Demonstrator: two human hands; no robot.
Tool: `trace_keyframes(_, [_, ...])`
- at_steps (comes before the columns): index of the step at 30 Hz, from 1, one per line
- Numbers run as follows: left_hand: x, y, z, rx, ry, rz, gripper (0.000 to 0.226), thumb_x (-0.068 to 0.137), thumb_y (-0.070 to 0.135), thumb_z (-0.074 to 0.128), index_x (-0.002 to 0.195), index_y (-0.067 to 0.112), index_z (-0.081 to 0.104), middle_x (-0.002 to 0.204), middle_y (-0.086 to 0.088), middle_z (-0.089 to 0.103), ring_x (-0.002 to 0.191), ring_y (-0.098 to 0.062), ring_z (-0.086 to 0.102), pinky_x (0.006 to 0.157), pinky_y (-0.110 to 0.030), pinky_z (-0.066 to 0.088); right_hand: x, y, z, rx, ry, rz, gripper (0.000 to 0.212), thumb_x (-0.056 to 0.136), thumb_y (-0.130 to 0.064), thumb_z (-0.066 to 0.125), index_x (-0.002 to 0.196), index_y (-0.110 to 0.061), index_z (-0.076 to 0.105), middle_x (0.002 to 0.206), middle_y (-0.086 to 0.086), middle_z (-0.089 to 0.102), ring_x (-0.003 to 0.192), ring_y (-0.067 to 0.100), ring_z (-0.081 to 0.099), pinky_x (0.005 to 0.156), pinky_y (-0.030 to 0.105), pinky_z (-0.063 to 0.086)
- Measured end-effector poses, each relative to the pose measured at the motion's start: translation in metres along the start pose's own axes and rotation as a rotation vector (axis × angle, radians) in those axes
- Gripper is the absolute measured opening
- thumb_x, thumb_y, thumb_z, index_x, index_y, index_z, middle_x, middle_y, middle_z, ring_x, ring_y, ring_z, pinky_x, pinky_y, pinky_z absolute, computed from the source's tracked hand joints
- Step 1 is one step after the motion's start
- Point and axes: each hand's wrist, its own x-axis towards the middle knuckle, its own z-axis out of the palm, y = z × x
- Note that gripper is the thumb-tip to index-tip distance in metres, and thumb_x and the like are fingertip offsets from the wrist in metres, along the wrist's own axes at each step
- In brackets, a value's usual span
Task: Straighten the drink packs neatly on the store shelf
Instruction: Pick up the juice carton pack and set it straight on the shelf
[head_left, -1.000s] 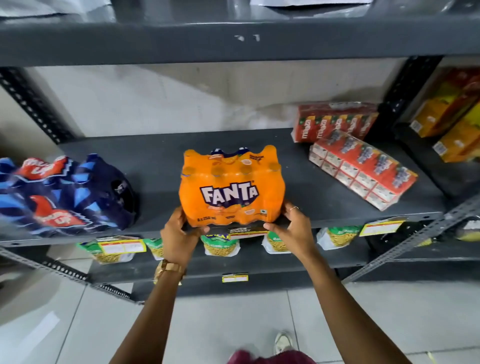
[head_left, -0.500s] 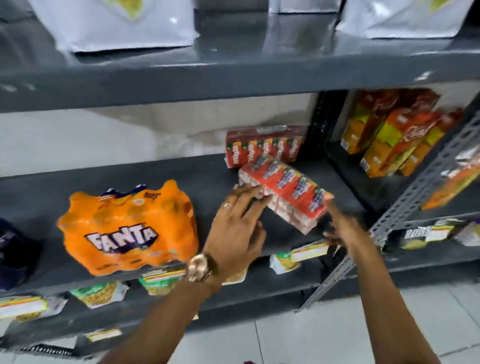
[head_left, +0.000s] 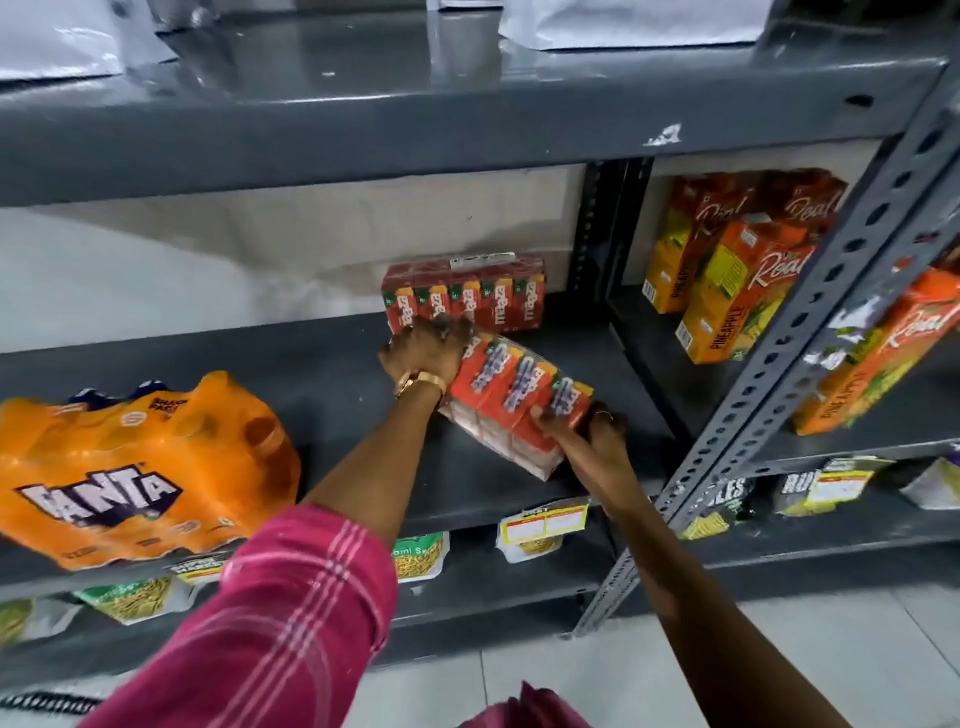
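Observation:
A shrink-wrapped red pack of small juice cartons (head_left: 511, 402) lies askew on the grey shelf (head_left: 332, 358), its long side running diagonally. My left hand (head_left: 426, 348) grips its far left end. My right hand (head_left: 592, 431) grips its near right end. Behind it a second red Maaza carton pack (head_left: 465, 293) stands upright against the back wall. An orange Fanta bottle pack (head_left: 140, 467) sits at the shelf's front left, slightly turned.
A slotted grey upright post (head_left: 769, 384) stands right of my right hand. Beyond it, tall Real pineapple juice cartons (head_left: 737, 291) fill the neighbouring bay. Snack pouches (head_left: 415, 556) and price tags (head_left: 543, 525) hang along the shelf below. An upper shelf (head_left: 415, 119) overhangs.
My hands left the Fanta pack and moved right. Both now hold the ends of the tilted red carton pack. The view shifted right and closer.

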Motion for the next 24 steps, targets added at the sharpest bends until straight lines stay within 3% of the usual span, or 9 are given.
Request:
trace_keyframes(2, [-0.011, -0.014, 0.000, -0.219, 0.172, -0.010, 0.067, 0.080, 0.069, 0.036, 0.104, 0.013, 0.063, 0.102, -0.018, 0.070, 0.098, -0.036, 0.062, 0.091, -0.041, 0.041, -0.021, -0.009, -0.001, 0.046, 0.055, -0.120, 0.080, 0.063, -0.054, 0.083, 0.126, -0.017, 0.052, 0.121, 0.000, 0.051, 0.107, -0.009, 0.051, 0.097, 0.009, 0.042])
trace_keyframes(4, [-0.029, -0.027, 0.003, -0.553, 0.274, -0.011, 0.063, 0.079, 0.070, 0.037, 0.100, 0.015, 0.061, 0.091, -0.009, 0.069, 0.093, -0.031, 0.063, 0.092, -0.043, 0.045, -0.043, -0.010, 0.002, 0.027, 0.166, -0.274, 0.088, 0.063, -0.049, 0.082, 0.136, -0.020, 0.042, 0.127, -0.008, 0.031, 0.115, -0.023, 0.034, 0.094, -0.005, 0.027])
trace_keyframes(6, [-0.047, -0.033, 0.004, -0.741, 0.230, -0.038, 0.066, 0.082, 0.068, 0.032, 0.107, 0.011, 0.055, 0.096, -0.001, 0.063, 0.102, -0.026, 0.056, 0.098, -0.038, 0.038, -0.057, -0.003, 0.003, 0.012, 0.202, -0.409, 0.093, 0.060, -0.047, 0.082, 0.139, -0.027, 0.038, 0.133, -0.012, 0.024, 0.125, -0.019, 0.028, 0.098, -0.002, 0.029])
trace_keyframes(9, [-0.050, -0.041, -0.006, -0.461, 0.155, 0.038, 0.057, 0.095, 0.048, 0.026, 0.117, 0.002, 0.050, 0.117, -0.023, 0.059, 0.115, -0.040, 0.049, 0.103, -0.046, 0.033, -0.055, 0.006, 0.008, -0.045, 0.200, -0.470, 0.102, 0.063, -0.034, 0.086, 0.145, -0.023, 0.026, 0.141, -0.001, 0.027, 0.134, -0.003, 0.029, 0.106, 0.011, 0.034])
trace_keyframes(12, [-0.043, -0.053, -0.038, -0.213, -0.020, -0.021, 0.065, 0.092, 0.061, 0.027, 0.101, 0.006, 0.062, 0.097, -0.024, 0.070, 0.088, -0.043, 0.066, 0.081, -0.050, 0.052, -0.053, 0.003, 0.014, -0.029, 0.187, -0.507, 0.112, 0.064, -0.025, 0.089, 0.149, -0.025, 0.016, 0.146, 0.004, 0.026, 0.138, 0.004, 0.029, 0.111, 0.018, 0.033])
trace_keyframes(14, [-0.050, -0.043, -0.055, -0.416, -0.193, -0.124, 0.072, 0.084, 0.072, 0.038, 0.088, 0.005, 0.066, 0.077, -0.018, 0.073, 0.065, -0.035, 0.071, 0.068, -0.050, 0.060, -0.051, -0.001, 0.015, 0.126, 0.158, -0.406, 0.115, 0.061, -0.019, 0.091, 0.149, -0.028, 0.017, 0.144, 0.000, 0.032, 0.135, 0.005, 0.039, 0.103, 0.015, 0.041])
trace_keyframes(17, [-0.054, -0.008, -0.060, -0.577, -0.401, -0.218, 0.067, 0.072, 0.073, 0.055, 0.095, 0.011, 0.064, 0.086, -0.013, 0.072, 0.072, -0.028, 0.072, 0.060, -0.037, 0.060, -0.061, -0.003, 0.033, 0.191, 0.153, -0.241, 0.092, 0.053, -0.017, 0.093, 0.129, -0.026, 0.041, 0.118, -0.001, 0.060, 0.107, 0.016, 0.064, 0.084, 0.028, 0.058])
trace_keyframes(20, [-0.045, 0.025, -0.061, -0.429, -0.567, 0.012, 0.037, 0.070, 0.055, 0.074, 0.098, 0.034, 0.061, 0.097, 0.006, 0.069, 0.085, -0.010, 0.067, 0.061, -0.020, 0.054, -0.099, -0.003, 0.052, 0.155, 0.048, -0.314, 0.076, 0.053, -0.014, 0.091, 0.116, -0.024, 0.049, 0.111, -0.003, 0.061, 0.099, 0.001, 0.060, 0.081, 0.012, 0.050])
trace_keyframes(24, [-0.037, 0.039, -0.078, -0.122, -0.828, 0.275, 0.072, 0.075, 0.033, 0.078, 0.136, 0.030, 0.041, 0.129, 0.008, 0.053, 0.113, -0.010, 0.053, 0.088, -0.019, 0.042, -0.085, 0.000, 0.028, 0.309, 0.051, -0.300, 0.053, 0.069, -0.007, 0.068, 0.117, -0.024, 0.057, 0.122, 0.008, 0.059, 0.110, 0.009, 0.057, 0.090, 0.022, 0.050])
